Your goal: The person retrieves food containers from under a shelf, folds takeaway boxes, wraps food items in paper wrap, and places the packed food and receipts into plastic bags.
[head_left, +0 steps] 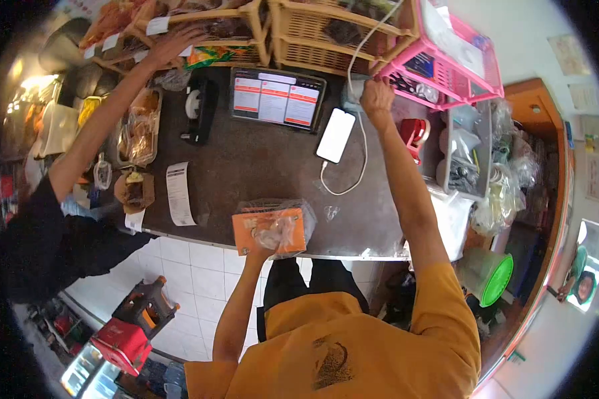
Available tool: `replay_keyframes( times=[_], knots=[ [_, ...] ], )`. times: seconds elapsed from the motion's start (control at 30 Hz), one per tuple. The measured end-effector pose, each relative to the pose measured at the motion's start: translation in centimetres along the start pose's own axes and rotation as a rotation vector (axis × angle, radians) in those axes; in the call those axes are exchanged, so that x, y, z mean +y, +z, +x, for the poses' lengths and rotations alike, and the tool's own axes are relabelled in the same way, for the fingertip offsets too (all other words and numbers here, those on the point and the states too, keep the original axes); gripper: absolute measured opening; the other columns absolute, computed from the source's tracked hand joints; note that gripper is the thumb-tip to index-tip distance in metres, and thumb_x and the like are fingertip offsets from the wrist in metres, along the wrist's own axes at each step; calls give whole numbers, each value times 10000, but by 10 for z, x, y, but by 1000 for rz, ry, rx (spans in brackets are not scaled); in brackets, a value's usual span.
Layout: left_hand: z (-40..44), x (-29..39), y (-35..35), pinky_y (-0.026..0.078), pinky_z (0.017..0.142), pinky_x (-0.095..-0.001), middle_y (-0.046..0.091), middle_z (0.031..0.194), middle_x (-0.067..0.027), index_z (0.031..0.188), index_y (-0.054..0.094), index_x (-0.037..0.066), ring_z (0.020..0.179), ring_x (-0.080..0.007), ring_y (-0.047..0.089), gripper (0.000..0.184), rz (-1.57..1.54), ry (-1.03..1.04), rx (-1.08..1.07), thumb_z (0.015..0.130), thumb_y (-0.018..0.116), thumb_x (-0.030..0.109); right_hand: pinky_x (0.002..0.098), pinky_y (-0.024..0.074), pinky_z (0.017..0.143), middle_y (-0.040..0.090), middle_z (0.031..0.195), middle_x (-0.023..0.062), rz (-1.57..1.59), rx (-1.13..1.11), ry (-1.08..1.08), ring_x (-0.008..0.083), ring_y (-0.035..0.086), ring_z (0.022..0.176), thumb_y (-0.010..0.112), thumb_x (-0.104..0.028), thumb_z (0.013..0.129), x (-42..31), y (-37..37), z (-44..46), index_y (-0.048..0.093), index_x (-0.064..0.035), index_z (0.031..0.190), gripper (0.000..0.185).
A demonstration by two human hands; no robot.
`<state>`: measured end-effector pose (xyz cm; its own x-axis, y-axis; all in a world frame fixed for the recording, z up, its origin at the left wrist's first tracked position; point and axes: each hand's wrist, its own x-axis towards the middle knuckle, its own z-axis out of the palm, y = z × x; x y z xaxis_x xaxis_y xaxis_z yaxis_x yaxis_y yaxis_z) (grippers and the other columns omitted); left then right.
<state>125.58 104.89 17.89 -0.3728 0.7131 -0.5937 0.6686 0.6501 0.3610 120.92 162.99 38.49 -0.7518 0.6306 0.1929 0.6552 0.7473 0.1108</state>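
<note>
Near the front edge of the dark table, my left hand grips an orange box at its near side. Clear plastic bag film wraps around the box and partly covers it. My right hand is stretched to the back of the table with its fingers closed, beside a grey-blue object and the pink basket. What those fingers hold, if anything, is hidden. A phone with a lit white screen lies left of my right forearm, a white cable plugged into it.
A tablet stands at the back beneath tan baskets. From the left, another person's hand reaches into the baskets. A receipt, a tray of packaged food, a red tape dispenser and a grey bin are around.
</note>
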Motion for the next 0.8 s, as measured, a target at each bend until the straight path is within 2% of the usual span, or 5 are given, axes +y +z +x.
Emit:
replay_keyframes(
  times=[0.2,0.5,0.6,0.7,0.8],
  knots=[
    [-1,-2,10,521,797,-353,676,1014,-103,1213,607,73,926,-198,644,334,-7,3,2,965,586,296,499,574,758,727,863,196,350,-149,260,411,713,826,623,-186,792,-17,27,18,761,-89,901,201],
    [15,-18,27,517,800,-350,678,1024,-105,1243,601,72,925,-190,641,369,-69,58,50,968,591,317,387,561,685,732,802,167,631,197,175,287,721,731,680,-194,830,24,5,1,763,-74,907,164],
    [23,-10,20,509,829,-335,665,1067,-66,1207,623,71,959,-174,624,334,-795,40,162,962,611,296,339,545,662,733,815,140,1243,308,365,210,700,717,636,-80,881,18,-76,-52,730,-5,871,121],
    [9,43,-57,498,860,-318,645,1098,-16,1199,630,79,1000,-168,604,314,-1504,40,177,948,655,266,330,562,684,721,882,132,1799,-11,411,210,683,739,617,41,868,-39,-121,-154,656,7,842,58],
    [-15,88,-143,493,867,-307,637,1101,-5,1236,615,89,1010,-163,598,368,-1511,-27,175,919,714,245,300,569,673,726,840,111,1772,-473,495,160,688,750,693,25,850,-133,-160,-240,708,7,871,31]
  ],
)
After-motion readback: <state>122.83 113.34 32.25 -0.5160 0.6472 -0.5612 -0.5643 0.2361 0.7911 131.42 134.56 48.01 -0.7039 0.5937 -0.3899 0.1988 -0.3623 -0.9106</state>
